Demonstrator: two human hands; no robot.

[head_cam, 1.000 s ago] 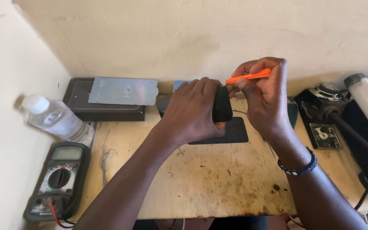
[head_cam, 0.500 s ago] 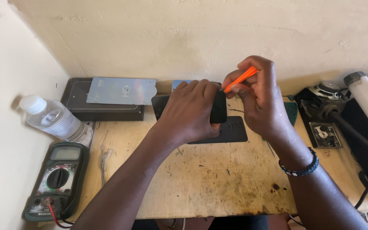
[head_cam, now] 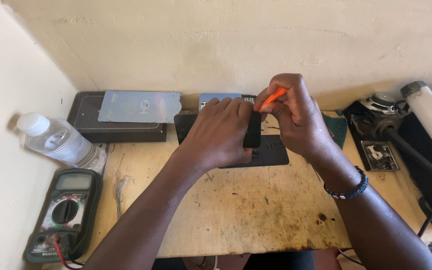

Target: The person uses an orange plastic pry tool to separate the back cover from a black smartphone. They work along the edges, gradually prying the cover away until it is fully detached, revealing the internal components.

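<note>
Phone [head_cam: 252, 131], a slim black slab, stands on edge above the dark work mat [head_cam: 271, 152] near the back edge of the bench [head_cam: 236, 215], clamped in the left hand [head_cam: 218, 132], whose grip is closed around its body with the fingers wrapped over the top. Right hand [head_cam: 296, 120] pinches an orange pry tool [head_cam: 273, 97] between thumb and fingertips, grip shut tight on it, with the tip angled down at the phone's upper edge. Whether the tip is actually in a seam I cannot tell; the fingers hide the contact.

Here's the risk as I read it: the tool is thin plastic and held steep, so a hard push could make it skid off the edge and jab the left fingertips sitting right beside it. Too much leverage could also crack a panel or tear something inside. The phone is held in the air, not braced flat, so a sudden pop could twist it out of the hand and drop it onto the mat.

Further out, a water bottle [head_cam: 58, 142] lies on its side toward the left edge, above a multimeter [head_cam: 63, 212] at the front left corner; a flung elbow could send it rolling. Loose panels [head_cam: 138, 106] rest along the back edge, and dark gear [head_cam: 381, 112] crowds the right edge.
</note>
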